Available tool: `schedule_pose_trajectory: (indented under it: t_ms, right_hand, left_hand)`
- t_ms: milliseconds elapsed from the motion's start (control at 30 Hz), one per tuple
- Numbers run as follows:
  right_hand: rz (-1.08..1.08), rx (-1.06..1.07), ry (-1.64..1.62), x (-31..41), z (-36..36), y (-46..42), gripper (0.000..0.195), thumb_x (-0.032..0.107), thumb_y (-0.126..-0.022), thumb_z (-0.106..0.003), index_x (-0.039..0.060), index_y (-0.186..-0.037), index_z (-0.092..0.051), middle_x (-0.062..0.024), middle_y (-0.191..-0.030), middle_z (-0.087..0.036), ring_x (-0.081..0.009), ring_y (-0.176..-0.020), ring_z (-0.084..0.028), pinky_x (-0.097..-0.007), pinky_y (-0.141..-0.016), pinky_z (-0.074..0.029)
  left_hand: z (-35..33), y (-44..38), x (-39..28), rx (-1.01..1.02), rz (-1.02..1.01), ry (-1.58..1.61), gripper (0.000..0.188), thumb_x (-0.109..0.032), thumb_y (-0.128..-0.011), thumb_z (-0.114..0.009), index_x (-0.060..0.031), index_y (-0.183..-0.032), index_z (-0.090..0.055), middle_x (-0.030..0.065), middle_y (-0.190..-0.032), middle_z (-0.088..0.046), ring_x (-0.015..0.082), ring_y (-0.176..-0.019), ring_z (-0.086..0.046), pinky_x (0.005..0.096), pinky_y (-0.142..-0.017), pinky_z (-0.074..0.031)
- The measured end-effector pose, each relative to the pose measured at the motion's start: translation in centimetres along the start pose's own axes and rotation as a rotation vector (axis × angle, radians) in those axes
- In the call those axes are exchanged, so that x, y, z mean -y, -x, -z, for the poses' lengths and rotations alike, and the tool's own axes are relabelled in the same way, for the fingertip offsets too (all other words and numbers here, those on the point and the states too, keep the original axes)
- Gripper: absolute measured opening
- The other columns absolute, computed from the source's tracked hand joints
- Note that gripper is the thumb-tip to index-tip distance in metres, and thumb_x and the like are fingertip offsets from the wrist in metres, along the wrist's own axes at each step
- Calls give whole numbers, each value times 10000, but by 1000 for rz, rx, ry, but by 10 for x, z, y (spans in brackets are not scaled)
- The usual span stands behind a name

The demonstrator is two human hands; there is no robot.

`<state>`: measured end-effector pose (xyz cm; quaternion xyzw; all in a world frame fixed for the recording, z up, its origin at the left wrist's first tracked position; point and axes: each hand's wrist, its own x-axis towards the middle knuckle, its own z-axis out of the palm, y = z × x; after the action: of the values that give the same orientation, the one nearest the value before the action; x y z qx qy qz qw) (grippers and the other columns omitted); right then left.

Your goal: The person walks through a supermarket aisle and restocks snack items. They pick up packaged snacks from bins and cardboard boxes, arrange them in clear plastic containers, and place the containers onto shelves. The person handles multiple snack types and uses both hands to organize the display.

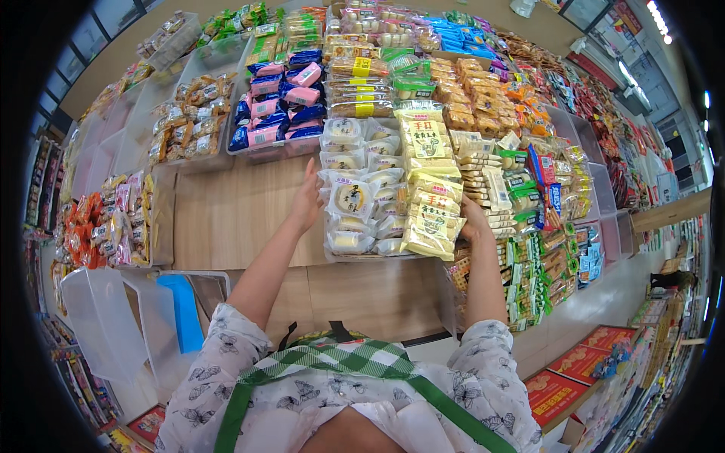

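Observation:
A clear plastic bin point(368, 258) sits on the wooden display surface in front of me, between my two hands. Wrapped round pastries point(350, 198) fill its left part, and yellow packs of pastries point(433, 215) lie along its right. My left hand point(307, 198) is against the bin's left side, fingers pointing away from me. At the opposite side, my right hand point(473, 219) holds the bin beside the yellow packs; some of its fingers are hidden. Both forearms reach forward over the near edge of the display.
Bare wood point(221, 215) shows left of the bin. Blue and pink packs point(277, 105) fill a bin behind it. Green-wrapped snacks point(524, 272) stand at the right, near my forearm. Stacked translucent bins point(102, 317) are at the near left. Far right, a person point(674, 280) is in the aisle.

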<state>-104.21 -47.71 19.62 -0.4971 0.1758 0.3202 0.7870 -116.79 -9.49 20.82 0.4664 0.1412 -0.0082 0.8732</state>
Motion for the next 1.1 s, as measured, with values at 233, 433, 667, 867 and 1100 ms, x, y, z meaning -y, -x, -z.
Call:
schedule_pose_trajectory:
  t_ms: [233,433,667,867,1100]
  right_hand:
    - [63,24,-93,-9,-1,37,624,480,-987,-335,-56,-1275,-469,-164,-1230,-545,-251,-1121,-508,-374,-977,-396]
    - [527,-320,-17,-58,-44,108,627,406,-993,-364,-78,-1388,-306,-190,-1416,-374,-280,-1312,-353,-374,-1077,-281]
    - [583,-452,29,-177,-85,153,568,331,-983,-440,-25,-1396,-283,-160,-1384,-373,-249,-1280,-365,-390,-1086,-256]
    - [362,-147,-309,-169,-88,115,459,355,-973,-466,-3,-1258,-420,-114,-1194,-480,-238,-1102,-456,-409,-1050,-305]
    - [305,-120,-304,-153,-85,114,376,360,-983,-439,30,-1159,-479,-86,-1038,-503,-196,-965,-484,-373,-961,-391]
  left_hand:
    - [19,79,46,-137,135,-3,694,-589,-944,-267,-259,-1499,-14,72,-1566,-56,309,-1409,-142,570,-1094,-72]
    - [-13,108,77,-110,233,247,632,-597,-945,-266,-221,-1452,-262,54,-1507,-259,275,-1380,-205,528,-1085,-117]
    - [-7,92,100,-75,145,302,674,-642,-930,-228,-214,-1448,-266,46,-1467,-331,275,-1332,-296,510,-1029,-223]
    - [-18,100,95,-140,188,75,740,-667,-907,-265,-239,-1494,-124,54,-1547,-149,265,-1403,-132,543,-1089,-65]
    - [9,150,92,-165,214,-113,737,-625,-925,-272,-256,-1496,13,65,-1565,51,261,-1433,95,567,-1097,61]
